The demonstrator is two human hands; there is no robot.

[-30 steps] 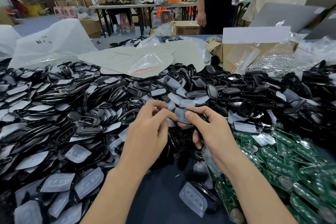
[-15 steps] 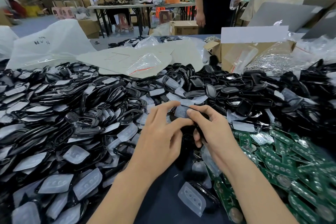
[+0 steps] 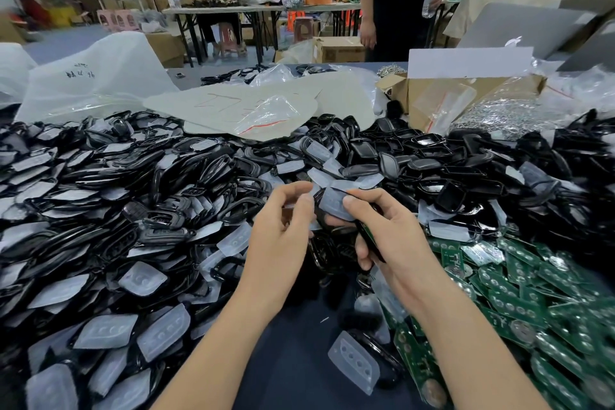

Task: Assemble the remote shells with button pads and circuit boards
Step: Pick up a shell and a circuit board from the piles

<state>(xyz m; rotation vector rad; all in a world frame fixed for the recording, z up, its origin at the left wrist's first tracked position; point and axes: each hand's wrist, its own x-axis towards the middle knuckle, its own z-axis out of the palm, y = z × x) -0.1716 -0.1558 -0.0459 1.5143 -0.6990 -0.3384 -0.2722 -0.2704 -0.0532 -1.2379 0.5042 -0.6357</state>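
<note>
Glossy black remote shells [image 3: 449, 200]; milky translucent button pads [image 3: 352, 364] with dimple rows; green circuit boards [image 3: 519, 303], silver-dotted; dark navy counter [image 3: 293, 359]; red-striped clear bag [image 3: 269, 116].

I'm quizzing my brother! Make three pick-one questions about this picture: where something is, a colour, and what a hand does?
1. Where is the circuit board pile? A. person's left B. person's right C. inside a box
2. What colour are the loose shells? A. white B. orange C. black
3. What is the right hand doing? A. pinching a button pad B. lying flat C. holding a bottle
Answers: B, it lies right of the right hand; C, the heap is glossy black; A, thumb presses the pad.
</note>
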